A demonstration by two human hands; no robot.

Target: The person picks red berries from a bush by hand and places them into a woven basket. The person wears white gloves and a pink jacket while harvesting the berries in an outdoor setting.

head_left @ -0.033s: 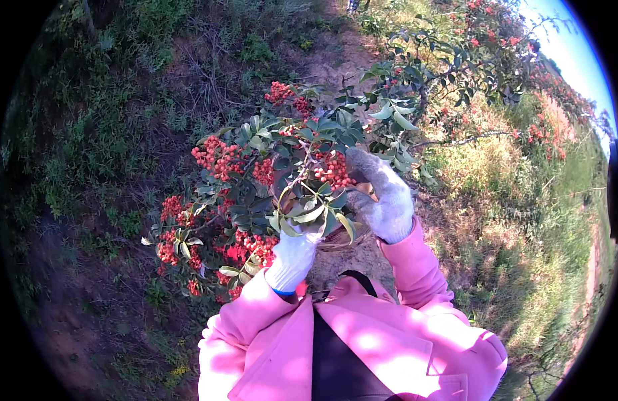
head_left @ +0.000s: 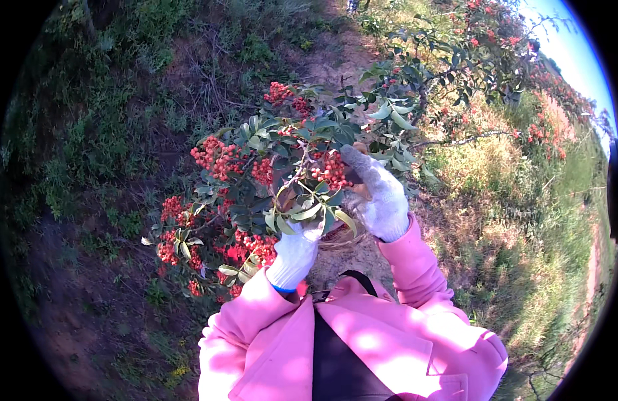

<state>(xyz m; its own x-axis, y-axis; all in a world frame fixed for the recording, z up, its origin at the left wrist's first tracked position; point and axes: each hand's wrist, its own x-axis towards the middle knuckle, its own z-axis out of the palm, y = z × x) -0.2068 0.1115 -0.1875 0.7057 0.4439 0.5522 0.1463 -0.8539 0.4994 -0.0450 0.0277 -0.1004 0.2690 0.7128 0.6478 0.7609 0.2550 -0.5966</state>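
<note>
Both my hands wear whitish knit gloves with pink sleeves behind them. My right hand (head_left: 381,204) is at the right edge of a red berry cluster (head_left: 331,170), its soiled thumb and fingers apart, with the tips close against the berries. My left hand (head_left: 292,259) reaches up under the leafy branch (head_left: 297,175); green leaves cover its fingers, so its grip is hidden. Left of it hangs another berry cluster (head_left: 257,247), near the wrist. More red clusters (head_left: 217,158) grow among the dark green leaves farther left.
A woven basket rim (head_left: 339,244) shows partly below my hands. Something bright red (head_left: 237,254) lies behind the lower leaves. Leafy boughs (head_left: 449,73) with berries extend to the upper right. Weeds (head_left: 88,147) cover the left slope; dry grass (head_left: 503,220) grows at right.
My right hand has shifted slightly left and down at the berry cluster. The cluster and nearby leaves have moved a little left. My left hand has barely moved.
</note>
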